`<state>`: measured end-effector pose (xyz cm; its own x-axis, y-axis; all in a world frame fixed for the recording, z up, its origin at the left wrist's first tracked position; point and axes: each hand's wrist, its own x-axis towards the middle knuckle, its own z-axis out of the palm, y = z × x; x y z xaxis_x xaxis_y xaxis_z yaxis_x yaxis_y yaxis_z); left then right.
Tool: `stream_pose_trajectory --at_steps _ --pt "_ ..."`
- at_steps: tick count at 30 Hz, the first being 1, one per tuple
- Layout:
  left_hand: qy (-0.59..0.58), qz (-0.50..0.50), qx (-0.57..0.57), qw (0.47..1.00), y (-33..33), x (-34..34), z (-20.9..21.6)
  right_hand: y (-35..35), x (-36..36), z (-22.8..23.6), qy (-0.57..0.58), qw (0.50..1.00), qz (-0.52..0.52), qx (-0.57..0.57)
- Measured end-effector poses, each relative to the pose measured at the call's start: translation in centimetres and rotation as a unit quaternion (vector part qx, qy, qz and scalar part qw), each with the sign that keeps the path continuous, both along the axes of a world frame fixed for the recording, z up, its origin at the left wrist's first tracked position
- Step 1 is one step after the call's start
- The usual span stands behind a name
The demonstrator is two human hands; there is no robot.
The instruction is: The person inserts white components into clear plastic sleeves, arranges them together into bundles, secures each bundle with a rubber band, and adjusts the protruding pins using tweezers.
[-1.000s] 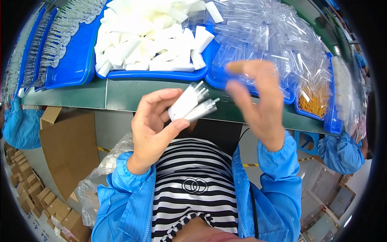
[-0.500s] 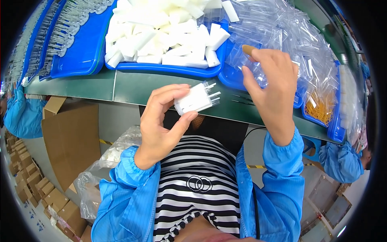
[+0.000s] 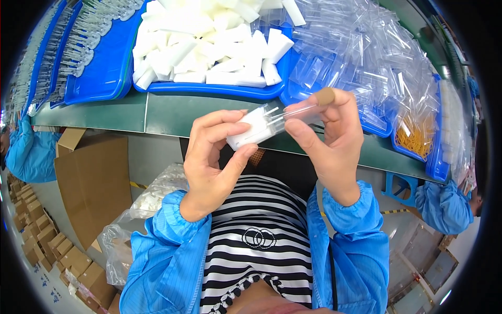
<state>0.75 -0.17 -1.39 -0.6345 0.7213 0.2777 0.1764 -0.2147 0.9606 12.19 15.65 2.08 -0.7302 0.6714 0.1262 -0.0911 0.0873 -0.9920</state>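
My left hand is closed around a white block with clear plastic around it and several thin prongs sticking out on its right side. Between the thumb and fingers of my right hand is a clear plastic sleeve. The sleeve's left end meets the prongs; whether it has slid over them I cannot tell. A tan cover wraps one fingertip of the right hand. Both hands are held above the table's near edge, in front of the striped shirt.
Beyond my hands, a blue tray holds white foam-like blocks. Clear plastic sleeves pile up at its right, near yellow bands in a blue bin. Blue trays with clear-and-white parts stand left. Another person's blue sleeve shows at right.
My right hand has come back from the pile of clear sleeves, moving toward me and left, and now holds one against the block's prongs. The left hand keeps its hold, nearly still.
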Motion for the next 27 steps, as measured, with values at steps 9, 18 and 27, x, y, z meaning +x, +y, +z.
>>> stream_pose_trajectory --at_steps 9,18,27 --pt "-0.043 -0.023 -0.005 0.999 0.2 -0.2 0.3 -0.3 0.1 -0.8 -0.005 0.998 0.003 0.065" --pt "0.096 0.035 -0.074 0.992 0.3 -0.4 0.9 0.1 -0.1 -0.4 -0.017 0.997 0.027 0.066" --pt "-0.002 0.029 -0.042 0.999 0.8 0.1 1.4 -0.8 0.4 -1.6 0.003 0.994 0.008 0.107"
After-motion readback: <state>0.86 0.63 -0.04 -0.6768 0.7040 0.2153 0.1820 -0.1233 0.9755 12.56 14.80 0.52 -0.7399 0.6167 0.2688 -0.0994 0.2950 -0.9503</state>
